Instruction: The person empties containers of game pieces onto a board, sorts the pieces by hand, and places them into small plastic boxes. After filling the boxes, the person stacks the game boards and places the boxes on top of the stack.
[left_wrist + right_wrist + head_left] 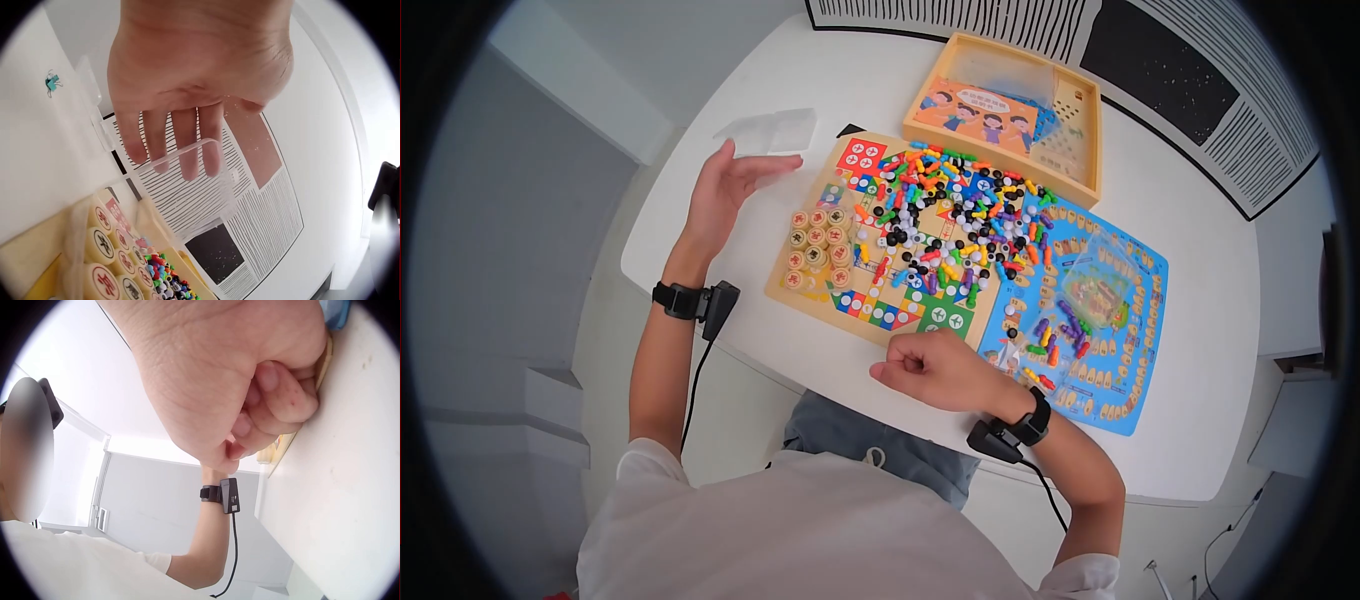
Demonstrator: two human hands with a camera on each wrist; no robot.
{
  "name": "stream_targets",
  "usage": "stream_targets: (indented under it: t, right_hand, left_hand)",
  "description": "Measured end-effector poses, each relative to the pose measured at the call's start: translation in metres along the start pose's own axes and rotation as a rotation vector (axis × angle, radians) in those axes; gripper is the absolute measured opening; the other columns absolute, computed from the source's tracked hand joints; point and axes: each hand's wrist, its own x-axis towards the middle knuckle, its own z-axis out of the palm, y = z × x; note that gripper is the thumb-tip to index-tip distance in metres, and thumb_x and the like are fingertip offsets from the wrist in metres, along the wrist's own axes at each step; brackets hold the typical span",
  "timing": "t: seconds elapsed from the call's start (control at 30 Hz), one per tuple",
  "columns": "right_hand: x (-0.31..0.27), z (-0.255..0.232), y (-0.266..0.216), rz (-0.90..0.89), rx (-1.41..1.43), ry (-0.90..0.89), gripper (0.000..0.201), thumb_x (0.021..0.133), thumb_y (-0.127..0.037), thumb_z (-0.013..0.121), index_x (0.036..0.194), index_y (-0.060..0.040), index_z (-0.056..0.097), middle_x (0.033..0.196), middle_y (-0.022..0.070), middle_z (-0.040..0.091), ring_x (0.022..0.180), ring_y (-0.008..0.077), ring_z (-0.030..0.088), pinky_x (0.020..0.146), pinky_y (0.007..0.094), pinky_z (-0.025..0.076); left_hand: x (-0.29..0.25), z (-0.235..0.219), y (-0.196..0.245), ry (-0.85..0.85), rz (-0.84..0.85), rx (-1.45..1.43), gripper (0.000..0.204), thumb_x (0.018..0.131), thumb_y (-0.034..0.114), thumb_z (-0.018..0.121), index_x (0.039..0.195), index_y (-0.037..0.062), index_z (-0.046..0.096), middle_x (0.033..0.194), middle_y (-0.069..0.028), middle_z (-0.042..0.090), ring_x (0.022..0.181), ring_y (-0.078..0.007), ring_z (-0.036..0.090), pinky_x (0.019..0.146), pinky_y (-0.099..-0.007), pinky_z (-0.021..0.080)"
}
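Observation:
My left hand point(718, 200) is raised at the board's left edge, its fingers straight and pointing towards the far side. In the left wrist view a clear plastic box point(187, 148) overlaps the fingertips, which show through its wall. Round wooden Chinese chess pieces point(818, 248) with red and black characters stand stacked in that box, on the left of the printed wooden game board point(860, 325). At the board's near edge, my right hand point(940, 370) is curled into a fist, with nothing showing between its fingers.
Colourful pegs and black and white pieces point(960, 215) cover much of the board. Behind it stands a wooden tray point(1083, 190) with an orange booklet point(980, 115). A blue game sheet point(1145, 330) carries more pegs and a clear bag point(1100, 285). Clear plastic point(785, 132) lies far left.

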Motion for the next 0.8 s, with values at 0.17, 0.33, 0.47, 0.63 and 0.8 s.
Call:
stream_targets:
  t: [0.17, 0.33, 0.47, 0.63, 0.8]
  right_hand:
    - [0.000, -0.001, -0.002, 0.008, 0.006, -0.008, 0.040, 0.102, -0.032, 0.072, 0.076, -0.0045, 0.060, 0.057, 0.0048, 0.053, 0.054, 0.0154, 0.051, 0.053, 0.0350, 0.039]
    - [0.000, -0.001, -0.002, 0.018, 0.013, -0.014, 0.039, 0.102, -0.032, 0.072, 0.076, -0.0042, 0.060, 0.056, 0.0050, 0.053, 0.052, 0.0153, 0.050, 0.052, 0.0352, 0.038]
    - [0.000, -0.001, 0.000, 0.004, 0.027, 0.001, 0.039, 0.102, -0.031, 0.072, 0.077, -0.0040, 0.060, 0.056, 0.0051, 0.054, 0.052, 0.0156, 0.051, 0.051, 0.0353, 0.038]
    - [0.001, -0.001, -0.002, -0.002, 0.011, 0.000, 0.037, 0.101, -0.030, 0.073, 0.077, -0.0041, 0.060, 0.056, 0.0061, 0.054, 0.051, 0.0177, 0.052, 0.052, 0.0354, 0.039]
    - [0.001, -0.002, 0.000, -0.032, 0.007, 0.005, 0.038, 0.101, -0.030, 0.073, 0.077, -0.0044, 0.059, 0.056, 0.0059, 0.054, 0.051, 0.0188, 0.052, 0.052, 0.0356, 0.040]
  left_hand:
    - [-0.026, 0.022, -0.003, -0.178, 0.099, 0.575, 0.037, 0.108, 0.035, 0.055, 0.099, 0.0019, 0.067, 0.148, -0.0203, 0.063, 0.151, -0.0372, 0.046, 0.125, -0.0496, 0.032]
    - [-0.046, 0.069, -0.010, -0.251, 0.240, 1.086, 0.052, 0.101, 0.037, 0.064, 0.142, 0.0073, 0.054, 0.169, -0.0215, 0.035, 0.158, -0.0455, 0.027, 0.127, -0.0596, 0.022]
    - [-0.051, 0.081, -0.020, -0.293, 0.208, 1.232, 0.065, 0.097, 0.038, 0.069, 0.153, 0.0109, 0.050, 0.171, -0.0218, 0.028, 0.159, -0.0459, 0.023, 0.126, -0.0656, 0.017]
    - [-0.050, 0.083, -0.024, -0.274, 0.226, 1.284, 0.069, 0.092, 0.040, 0.074, 0.153, 0.0176, 0.053, 0.171, -0.0215, 0.029, 0.157, -0.0460, 0.025, 0.124, -0.0656, 0.024]
    - [-0.047, 0.083, -0.028, -0.267, 0.250, 1.253, 0.069, 0.089, 0.038, 0.079, 0.151, 0.0171, 0.057, 0.170, -0.0208, 0.031, 0.156, -0.0463, 0.027, 0.124, -0.0585, 0.030]
